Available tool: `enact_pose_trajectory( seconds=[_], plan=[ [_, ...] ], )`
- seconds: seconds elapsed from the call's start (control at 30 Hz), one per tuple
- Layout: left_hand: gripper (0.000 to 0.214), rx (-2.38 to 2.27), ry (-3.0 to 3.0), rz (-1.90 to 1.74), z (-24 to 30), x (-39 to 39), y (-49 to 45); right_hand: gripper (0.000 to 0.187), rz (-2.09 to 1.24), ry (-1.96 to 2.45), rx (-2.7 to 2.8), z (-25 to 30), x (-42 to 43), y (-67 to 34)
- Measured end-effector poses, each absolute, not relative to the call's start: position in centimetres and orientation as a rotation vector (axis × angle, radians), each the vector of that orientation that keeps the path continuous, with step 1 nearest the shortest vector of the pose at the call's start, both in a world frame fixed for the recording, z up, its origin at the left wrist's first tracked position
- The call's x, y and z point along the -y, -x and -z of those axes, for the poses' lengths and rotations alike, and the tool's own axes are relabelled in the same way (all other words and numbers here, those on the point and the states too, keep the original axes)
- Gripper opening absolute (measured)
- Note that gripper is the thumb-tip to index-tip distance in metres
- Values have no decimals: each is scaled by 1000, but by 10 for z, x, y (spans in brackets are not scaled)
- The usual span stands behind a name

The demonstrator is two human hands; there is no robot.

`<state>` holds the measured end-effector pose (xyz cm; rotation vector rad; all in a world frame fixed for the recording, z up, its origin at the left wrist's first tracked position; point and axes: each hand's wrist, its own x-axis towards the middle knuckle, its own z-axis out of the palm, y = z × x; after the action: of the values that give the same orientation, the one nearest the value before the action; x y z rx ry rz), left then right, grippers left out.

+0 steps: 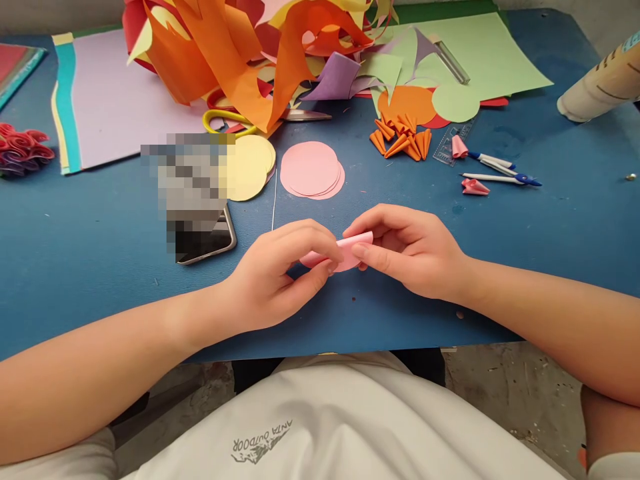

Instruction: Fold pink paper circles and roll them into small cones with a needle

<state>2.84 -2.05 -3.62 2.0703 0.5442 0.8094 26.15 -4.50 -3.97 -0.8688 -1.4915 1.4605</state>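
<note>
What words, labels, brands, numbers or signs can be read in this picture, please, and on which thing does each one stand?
"ANTA OUTDOOR": on the shirt, upside down in this view, above a small mountain-like print.
Container at right: dark and teal marks, too blurred to read.
Ruler: markings too small to read.
Phone: partly pixelated, nothing readable.

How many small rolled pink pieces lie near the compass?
2: one rolled piece at the clear ruler's edge, another just below the compass in the picture. None appear hidden there.
</note>
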Motion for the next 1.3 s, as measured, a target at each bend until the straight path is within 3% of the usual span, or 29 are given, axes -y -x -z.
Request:
enact_pose_trajectory(
  seconds=[0.4,0.6,1.3],
  plan=[
    [30,-716,-1745,-779,40,25,-31,24,-1195,957,1570,48,46,-260],
    [26,-826,-1669,-744,40,27,-31,24,-1137,981,1560,47,48,-258],
    [14,-1011,-2057,-626,30,23,-33,27,-1137,1047,1557,43,50,-259]
  ],
)
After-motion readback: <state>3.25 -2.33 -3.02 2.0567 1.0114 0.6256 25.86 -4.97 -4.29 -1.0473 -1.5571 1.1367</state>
